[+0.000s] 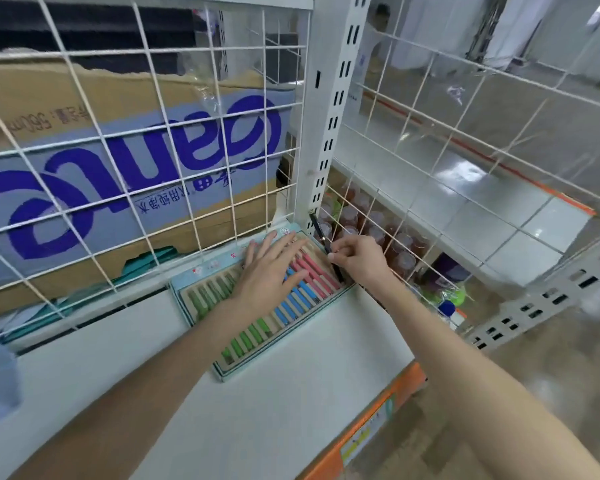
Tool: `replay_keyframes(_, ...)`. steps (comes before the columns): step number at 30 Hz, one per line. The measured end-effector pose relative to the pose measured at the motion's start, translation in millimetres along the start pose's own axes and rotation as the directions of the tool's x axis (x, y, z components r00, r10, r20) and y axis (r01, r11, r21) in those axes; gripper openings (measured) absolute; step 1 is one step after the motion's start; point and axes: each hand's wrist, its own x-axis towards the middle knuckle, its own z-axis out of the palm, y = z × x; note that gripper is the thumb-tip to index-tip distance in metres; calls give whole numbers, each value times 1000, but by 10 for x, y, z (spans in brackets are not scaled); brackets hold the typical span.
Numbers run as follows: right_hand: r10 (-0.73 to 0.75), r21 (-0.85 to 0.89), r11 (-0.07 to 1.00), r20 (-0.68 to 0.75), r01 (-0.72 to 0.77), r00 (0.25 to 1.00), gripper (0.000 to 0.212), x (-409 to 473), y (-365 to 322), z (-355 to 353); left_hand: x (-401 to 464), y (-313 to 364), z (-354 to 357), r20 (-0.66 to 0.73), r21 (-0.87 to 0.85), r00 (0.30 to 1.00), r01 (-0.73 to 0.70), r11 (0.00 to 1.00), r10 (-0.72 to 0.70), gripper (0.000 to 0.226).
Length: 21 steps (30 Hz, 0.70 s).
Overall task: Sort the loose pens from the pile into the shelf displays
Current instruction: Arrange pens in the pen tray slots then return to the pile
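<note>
White shelf (291, 403) behind wire grid (146, 140), left grip (274, 268) spread flat on pen display (257, 327), right grip (359, 259) pinching black pen (321, 237).

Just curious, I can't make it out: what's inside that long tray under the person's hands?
The tray holds rows of pens lying side by side, grouped green, blue and pink. The left hand lies flat over the middle, hiding those beneath. The right hand pinches a black pen.

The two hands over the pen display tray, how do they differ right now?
The left hand lies flat with straight, spread fingers on the coloured pens in the pale blue display tray; the right hand curls its fingers around a slim black pen. Both are at the tray's far end.
</note>
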Motion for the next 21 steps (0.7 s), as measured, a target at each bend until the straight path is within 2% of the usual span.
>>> replay_keyframes(4,-52,-68,996,33,55,998,15,37,52,33,121,15,37,-15,-12,1000,22,1000,-22,57)
replay_keyframes(11,-177,-143,974,-19,173,984,18,55,251,160,315,23,106,-81,-38,994,73,997,-76,56)
replay_keyframes(14,-199,-126,973,-22,195,980,24,7,277,165,371,-46,151,-100,-15,993,64,998,-65,50)
replay_keyframes(21,-349,-186,927,-113,325,930,27,-63,349,259,457,-121,183,-208,9,978,0,1000,2,37)
